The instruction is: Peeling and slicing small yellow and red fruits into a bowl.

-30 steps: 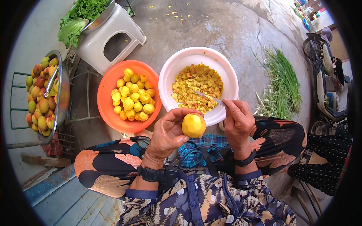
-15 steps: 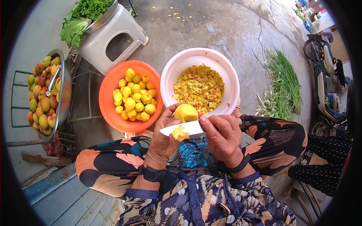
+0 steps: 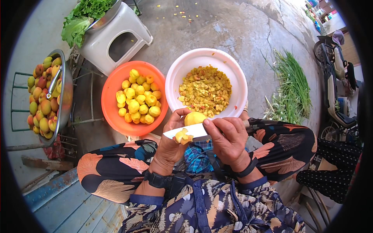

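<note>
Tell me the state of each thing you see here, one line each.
Left hand, closed around the held fruit
Right hand, gripping the knife
Held fruit, yellow, peeled where visible
Knife, blade at the held fruit, yellow shavings on it
Orange basin, part full of peeled fruit
Pale pink basin, part full of peelings
Metal bowl, heaped with unpeeled fruit
Green stalks, loose on the floor

Floor [image 3: 256, 66] lies free right of pink basin [image 3: 237, 79] — green stalks [image 3: 293, 85] block beyond.

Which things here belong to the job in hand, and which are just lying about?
Job, it seems: fruit in left hand, knife in right hand, peelings, pale basin, orange basin, peeled fruit, unpeeled fruit.

Seemingly lying about: lettuce, stool, green stalks, scooter.
</note>
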The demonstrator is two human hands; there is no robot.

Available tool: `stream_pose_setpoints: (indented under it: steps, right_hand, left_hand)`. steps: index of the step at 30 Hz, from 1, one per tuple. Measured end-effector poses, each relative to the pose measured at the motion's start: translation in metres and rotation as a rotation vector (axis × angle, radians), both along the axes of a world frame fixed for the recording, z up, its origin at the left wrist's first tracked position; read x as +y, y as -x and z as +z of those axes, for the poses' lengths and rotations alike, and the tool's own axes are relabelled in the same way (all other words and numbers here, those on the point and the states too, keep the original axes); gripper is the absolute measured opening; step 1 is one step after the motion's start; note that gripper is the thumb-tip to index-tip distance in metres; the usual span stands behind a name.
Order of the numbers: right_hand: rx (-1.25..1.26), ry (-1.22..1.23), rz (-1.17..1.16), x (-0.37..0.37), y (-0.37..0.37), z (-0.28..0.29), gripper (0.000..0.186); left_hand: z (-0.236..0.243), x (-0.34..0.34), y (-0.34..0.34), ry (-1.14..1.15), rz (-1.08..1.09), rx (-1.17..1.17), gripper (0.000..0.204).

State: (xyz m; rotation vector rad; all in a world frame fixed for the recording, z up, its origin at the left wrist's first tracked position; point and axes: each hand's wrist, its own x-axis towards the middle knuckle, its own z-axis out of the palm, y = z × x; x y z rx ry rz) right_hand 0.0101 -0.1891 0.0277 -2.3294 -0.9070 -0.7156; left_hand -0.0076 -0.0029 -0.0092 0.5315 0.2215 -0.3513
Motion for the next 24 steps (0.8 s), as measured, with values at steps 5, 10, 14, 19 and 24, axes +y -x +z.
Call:
stream_pose_setpoints:
  steps: [5,10,14,19,24]
  right_hand:
    - [-0.002,0.001,0.034,-0.001,-0.001,-0.001,0.05]
    - [0.005,0.023,-0.008,-0.001,-0.001,0.0,0.051]
    - [-0.01,0.017,-0.033,-0.003,-0.003,0.0,0.049]
    - [0.04,0.002,-0.079,-0.01,-0.008,-0.004,0.045]
    - [0.289,-0.014,-0.366,-0.026,-0.02,-0.023,0.03]
  left_hand:
    - [-0.001,0.0,0.0,-0.012,0.004,-0.012,0.1]
    - [-0.012,0.002,0.002,-0.017,-0.006,-0.013,0.092]
    - [0.0,0.002,-0.001,0.032,-0.033,0.031,0.079]
    - [0.0,0.004,0.0,-0.037,-0.038,0.003,0.075]
    - [0.007,0.005,-0.002,-0.067,-0.035,-0.045,0.068]
